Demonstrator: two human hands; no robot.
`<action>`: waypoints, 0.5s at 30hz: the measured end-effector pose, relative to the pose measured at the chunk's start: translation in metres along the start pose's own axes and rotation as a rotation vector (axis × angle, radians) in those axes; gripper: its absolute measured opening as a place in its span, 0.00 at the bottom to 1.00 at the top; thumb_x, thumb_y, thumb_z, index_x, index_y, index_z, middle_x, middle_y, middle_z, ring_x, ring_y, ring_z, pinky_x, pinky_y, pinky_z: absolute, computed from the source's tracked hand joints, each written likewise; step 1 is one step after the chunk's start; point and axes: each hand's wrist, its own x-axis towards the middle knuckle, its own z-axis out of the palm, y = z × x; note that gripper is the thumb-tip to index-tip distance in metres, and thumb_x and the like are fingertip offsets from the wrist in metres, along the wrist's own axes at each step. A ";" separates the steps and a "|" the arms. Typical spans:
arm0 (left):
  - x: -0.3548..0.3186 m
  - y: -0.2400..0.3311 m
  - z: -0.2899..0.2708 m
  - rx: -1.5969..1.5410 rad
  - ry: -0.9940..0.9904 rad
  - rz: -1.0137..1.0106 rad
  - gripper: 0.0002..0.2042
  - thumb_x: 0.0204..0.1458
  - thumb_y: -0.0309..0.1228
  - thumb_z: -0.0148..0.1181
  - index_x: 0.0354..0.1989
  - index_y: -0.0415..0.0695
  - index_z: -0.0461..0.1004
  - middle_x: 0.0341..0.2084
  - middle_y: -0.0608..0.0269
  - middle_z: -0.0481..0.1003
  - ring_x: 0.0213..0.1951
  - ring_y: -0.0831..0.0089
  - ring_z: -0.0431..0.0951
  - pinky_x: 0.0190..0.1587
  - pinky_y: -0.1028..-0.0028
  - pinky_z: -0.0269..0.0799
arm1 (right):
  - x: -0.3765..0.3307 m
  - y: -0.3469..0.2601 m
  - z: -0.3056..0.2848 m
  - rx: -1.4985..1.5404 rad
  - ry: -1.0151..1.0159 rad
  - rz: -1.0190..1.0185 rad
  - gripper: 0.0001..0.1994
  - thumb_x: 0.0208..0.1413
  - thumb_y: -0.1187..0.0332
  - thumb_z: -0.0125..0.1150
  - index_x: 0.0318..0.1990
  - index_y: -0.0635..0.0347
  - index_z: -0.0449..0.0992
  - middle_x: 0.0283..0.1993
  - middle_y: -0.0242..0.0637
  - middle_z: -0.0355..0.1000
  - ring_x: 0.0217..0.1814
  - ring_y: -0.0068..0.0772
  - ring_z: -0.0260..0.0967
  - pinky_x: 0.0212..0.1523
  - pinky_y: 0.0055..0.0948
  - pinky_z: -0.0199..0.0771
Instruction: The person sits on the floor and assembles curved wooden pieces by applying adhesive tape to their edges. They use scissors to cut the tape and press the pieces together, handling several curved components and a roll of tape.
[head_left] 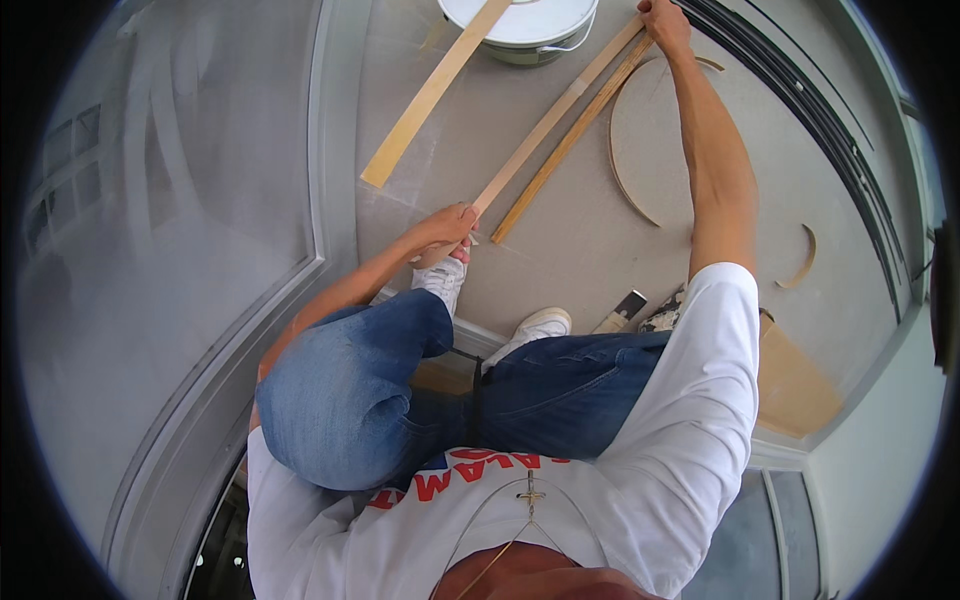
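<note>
A long, thin light-wood strip (535,142) stretches diagonally between my two hands. My left hand (448,230) is closed round its near end, just above my left shoe. Far off at the upper right, my right hand (667,27) pinches the other end with its arm stretched out. A darker wooden strip (572,143) lies beside the first at a narrow angle. Its far end reaches up to my right hand, and whether the fingers also grip it I cannot tell. The near end of the darker strip rests free on the floor.
A lidded bucket (520,22) stands at the top, with a wide yellowish strip (425,105) leaning over it. Curved offcuts (803,258) and a bent strip (622,170) lie rightward. Black tubing (830,110) curves along the right wall. Near my shoes lies a brush (622,312). Left is a framed glass panel (200,200).
</note>
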 end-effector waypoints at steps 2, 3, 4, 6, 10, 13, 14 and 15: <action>0.004 0.012 -0.005 0.013 -0.030 -0.054 0.18 0.68 0.45 0.39 0.47 0.40 0.64 0.29 0.58 0.69 0.21 0.70 0.78 0.23 0.74 0.79 | 0.005 -0.003 -0.011 -0.045 -0.049 0.032 0.06 0.50 0.70 0.60 0.33 0.53 0.83 0.37 0.45 0.80 0.45 0.51 0.77 0.47 0.44 0.76; -0.001 -0.004 0.003 -0.041 -0.026 -0.079 0.17 0.68 0.43 0.40 0.48 0.40 0.64 0.30 0.57 0.69 0.23 0.70 0.79 0.25 0.74 0.80 | 0.008 -0.032 0.002 -0.042 -0.059 -0.086 0.07 0.51 0.68 0.59 0.33 0.53 0.83 0.37 0.44 0.81 0.45 0.51 0.77 0.47 0.44 0.76; -0.001 0.006 -0.002 -0.030 -0.092 -0.079 0.16 0.68 0.42 0.39 0.48 0.40 0.64 0.30 0.57 0.69 0.24 0.69 0.79 0.27 0.74 0.81 | 0.002 -0.007 -0.018 -0.146 -0.039 0.006 0.06 0.51 0.68 0.59 0.33 0.52 0.83 0.37 0.44 0.80 0.46 0.50 0.77 0.47 0.45 0.75; -0.008 0.001 0.002 -0.166 -0.112 -0.093 0.14 0.67 0.39 0.39 0.49 0.40 0.63 0.31 0.57 0.68 0.27 0.69 0.80 0.31 0.75 0.82 | 0.003 -0.043 -0.019 -0.210 -0.035 -0.036 0.06 0.51 0.67 0.60 0.33 0.51 0.83 0.36 0.43 0.80 0.47 0.48 0.76 0.48 0.47 0.72; -0.023 -0.001 -0.005 -0.192 -0.180 -0.016 0.16 0.70 0.43 0.40 0.48 0.41 0.64 0.30 0.58 0.71 0.30 0.68 0.82 0.35 0.76 0.82 | -0.009 -0.031 -0.022 -0.248 0.023 -0.060 0.06 0.52 0.66 0.60 0.32 0.47 0.83 0.35 0.41 0.80 0.48 0.45 0.73 0.52 0.50 0.66; -0.041 -0.006 -0.017 -0.136 -0.223 -0.044 0.19 0.70 0.48 0.40 0.47 0.42 0.65 0.29 0.59 0.73 0.29 0.68 0.82 0.34 0.75 0.82 | -0.006 -0.033 -0.021 -0.264 0.019 -0.053 0.06 0.51 0.66 0.60 0.31 0.46 0.83 0.35 0.40 0.80 0.48 0.45 0.73 0.52 0.52 0.65; -0.050 -0.008 -0.018 -0.156 -0.231 -0.083 0.21 0.70 0.50 0.40 0.47 0.42 0.65 0.29 0.59 0.74 0.29 0.69 0.82 0.33 0.75 0.82 | -0.006 -0.041 -0.022 -0.269 0.011 -0.066 0.06 0.51 0.66 0.60 0.31 0.46 0.83 0.35 0.39 0.80 0.48 0.45 0.73 0.51 0.53 0.65; -0.056 -0.005 -0.023 -0.142 -0.262 -0.110 0.22 0.70 0.52 0.40 0.47 0.42 0.65 0.29 0.59 0.74 0.29 0.69 0.82 0.33 0.75 0.82 | -0.007 -0.037 -0.031 -0.300 0.023 -0.053 0.06 0.50 0.66 0.60 0.31 0.45 0.83 0.35 0.39 0.80 0.48 0.45 0.73 0.50 0.53 0.65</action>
